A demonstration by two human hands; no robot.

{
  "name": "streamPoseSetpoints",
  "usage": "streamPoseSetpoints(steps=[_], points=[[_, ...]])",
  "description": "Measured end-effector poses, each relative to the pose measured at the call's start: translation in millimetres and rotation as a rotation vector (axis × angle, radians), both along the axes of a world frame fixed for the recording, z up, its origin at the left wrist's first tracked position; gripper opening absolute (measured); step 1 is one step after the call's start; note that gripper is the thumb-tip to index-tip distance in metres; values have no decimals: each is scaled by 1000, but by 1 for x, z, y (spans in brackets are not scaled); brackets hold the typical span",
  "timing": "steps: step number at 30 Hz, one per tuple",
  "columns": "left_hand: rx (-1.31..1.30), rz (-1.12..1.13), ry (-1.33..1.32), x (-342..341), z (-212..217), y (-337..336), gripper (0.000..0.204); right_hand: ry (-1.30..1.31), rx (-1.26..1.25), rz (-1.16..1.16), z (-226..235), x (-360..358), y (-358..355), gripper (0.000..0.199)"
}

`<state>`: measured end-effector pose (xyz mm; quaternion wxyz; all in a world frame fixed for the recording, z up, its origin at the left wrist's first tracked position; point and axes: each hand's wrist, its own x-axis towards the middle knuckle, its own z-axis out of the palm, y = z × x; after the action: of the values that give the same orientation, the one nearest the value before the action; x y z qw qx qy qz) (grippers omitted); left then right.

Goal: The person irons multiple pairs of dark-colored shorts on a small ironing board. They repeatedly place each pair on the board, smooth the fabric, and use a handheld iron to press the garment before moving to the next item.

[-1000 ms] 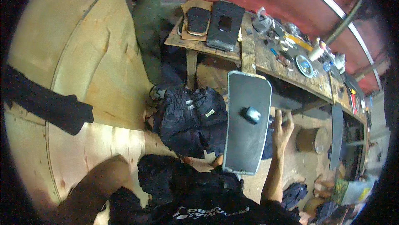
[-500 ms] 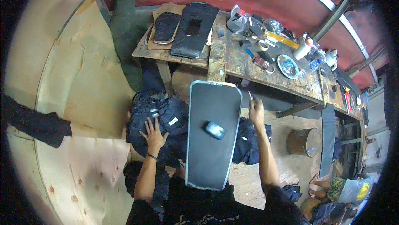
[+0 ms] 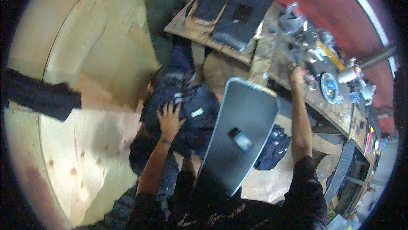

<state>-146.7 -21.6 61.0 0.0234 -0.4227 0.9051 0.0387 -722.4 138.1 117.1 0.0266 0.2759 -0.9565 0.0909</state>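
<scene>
Left of the dark, pale-edged board (image 3: 246, 111), the left hand (image 3: 170, 120) rests, fingers spread, on dark trousers (image 3: 196, 129): likely soft, floppy, easiest taken by their bunched upper edge. Beyond the board's right corner, the right hand (image 3: 298, 75) is at the workbench (image 3: 264, 51), its grip unclear.
</scene>
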Motion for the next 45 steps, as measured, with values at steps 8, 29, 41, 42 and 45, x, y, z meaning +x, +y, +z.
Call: streamPoseSetpoints(steps=[8,29,41,42,45], points=[[-78,-97,37,20,-4,17,71,-189,-287,663,87,335,89,65],[822,-915,21,143,-62,243,40,-815,182,204,-16,604,356,60],[560,-1250,297,123,35,178,42,-1018,126,359,10,569,337,71],[511,-1280,311,120,40,171,39,-1082,9,296,24,558,341,72],[399,-1250,527,109,52,154,40,-1172,186,-37,60,524,339,55]])
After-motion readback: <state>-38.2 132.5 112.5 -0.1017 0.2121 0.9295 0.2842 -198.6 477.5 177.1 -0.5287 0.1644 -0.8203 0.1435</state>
